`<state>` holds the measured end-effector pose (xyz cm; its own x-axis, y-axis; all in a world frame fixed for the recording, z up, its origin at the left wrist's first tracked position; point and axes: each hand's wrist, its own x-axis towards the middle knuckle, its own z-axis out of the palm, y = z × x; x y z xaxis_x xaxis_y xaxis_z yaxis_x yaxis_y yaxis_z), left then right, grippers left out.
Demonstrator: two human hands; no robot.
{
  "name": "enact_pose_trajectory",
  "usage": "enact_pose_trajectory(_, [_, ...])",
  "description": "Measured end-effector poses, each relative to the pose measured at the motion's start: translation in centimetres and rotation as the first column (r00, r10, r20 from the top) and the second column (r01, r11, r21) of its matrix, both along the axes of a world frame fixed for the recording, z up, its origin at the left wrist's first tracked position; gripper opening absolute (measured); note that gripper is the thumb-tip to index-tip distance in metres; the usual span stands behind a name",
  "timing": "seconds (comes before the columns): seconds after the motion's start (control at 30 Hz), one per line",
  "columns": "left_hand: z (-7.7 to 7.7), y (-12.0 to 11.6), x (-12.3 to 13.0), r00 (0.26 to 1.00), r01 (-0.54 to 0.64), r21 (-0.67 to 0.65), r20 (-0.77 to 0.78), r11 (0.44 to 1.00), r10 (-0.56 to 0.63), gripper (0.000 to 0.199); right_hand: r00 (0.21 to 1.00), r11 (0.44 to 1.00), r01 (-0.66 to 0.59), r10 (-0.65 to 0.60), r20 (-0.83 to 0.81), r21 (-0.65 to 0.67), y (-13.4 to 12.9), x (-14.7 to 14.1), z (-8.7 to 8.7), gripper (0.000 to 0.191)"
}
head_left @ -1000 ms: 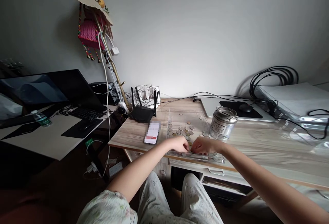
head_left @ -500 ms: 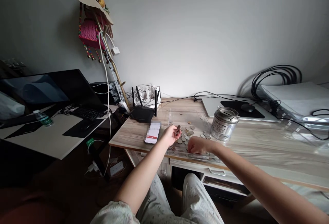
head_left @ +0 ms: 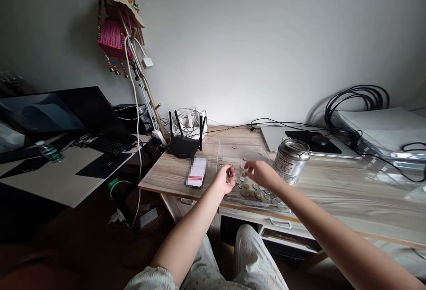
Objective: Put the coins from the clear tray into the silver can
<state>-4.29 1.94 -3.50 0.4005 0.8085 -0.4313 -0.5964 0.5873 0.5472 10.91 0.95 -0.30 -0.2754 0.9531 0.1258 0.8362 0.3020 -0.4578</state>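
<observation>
Silver and gold-coloured coins (head_left: pixel 258 193) lie spread in a clear shallow tray (head_left: pixel 218 151) on the wooden desk. My left hand (head_left: pixel 226 179) is over the tray's left side, its fingers curled round coins that show darkly in the palm. Just right of it, my right hand (head_left: pixel 261 174) hovers above the coins with thumb and fingertips pinched together; what is between them is too small to make out. A silver metal can (head_left: pixel 291 160) with a slotted lid and a printed label stands upright right of the tray.
A phone (head_left: pixel 197 172) lies left of the tray, with a black router (head_left: pixel 183 146) behind it. Behind the can are a closed laptop (head_left: pixel 271 139) and a mouse (head_left: pixel 320 139). Black cables (head_left: pixel 359 92) are coiled at the back right.
My right hand has lifted from the coins near the tray's front and moved back, uncovering more coins. My left hand has turned slightly and shifted a little toward me.
</observation>
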Motion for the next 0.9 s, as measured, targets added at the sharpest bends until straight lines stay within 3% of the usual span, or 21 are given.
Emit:
enact_pose_trajectory(0.1, [-0.7,-0.1,-0.4,0.996,-0.080,-0.012,0.039,0.997,0.080,0.020,0.977,0.973,-0.170,0.187,0.101,-0.155,-1.1,0.1,-2.4,0.023])
enact_pose_trajectory(0.27, [-1.7,-0.3,-0.3,0.982,-0.172,-0.048,0.067,0.984,0.175,0.012,0.957,0.952,-0.253,0.272,0.100,-0.170,-1.8,-0.2,-3.5,0.012])
enact_pose_trajectory(0.5, [-1.9,-0.4,0.1,0.948,-0.299,-0.073,0.094,0.951,0.305,0.011,0.965,0.965,-0.230,0.243,0.096,-0.130,-1.8,0.7,-3.6,0.020])
enact_pose_trajectory(0.67, [-1.7,-0.9,0.1,0.960,-0.275,0.072,0.074,0.959,0.270,0.016,0.975,0.972,-0.206,0.215,0.063,-0.116,-1.9,0.2,-4.3,0.020])
enact_pose_trajectory(0.77, [-1.5,-1.0,0.1,0.969,-0.245,0.159,0.015,0.956,0.246,0.016,0.969,0.957,-0.245,0.241,-0.046,-0.152,-2.1,0.1,-3.1,0.011])
enact_pose_trajectory(0.83, [-1.5,-0.9,0.1,0.969,-0.237,0.173,-0.026,0.956,0.245,0.012,0.961,0.967,-0.237,0.219,-0.171,-0.089,-2.1,1.3,-0.9,0.009])
enact_pose_trajectory(0.9, [-1.5,-0.9,0.2,0.972,-0.209,0.183,-0.065,0.961,0.224,0.008,0.958,0.995,-0.080,0.095,-0.269,0.066,-1.7,3.8,2.1,0.016])
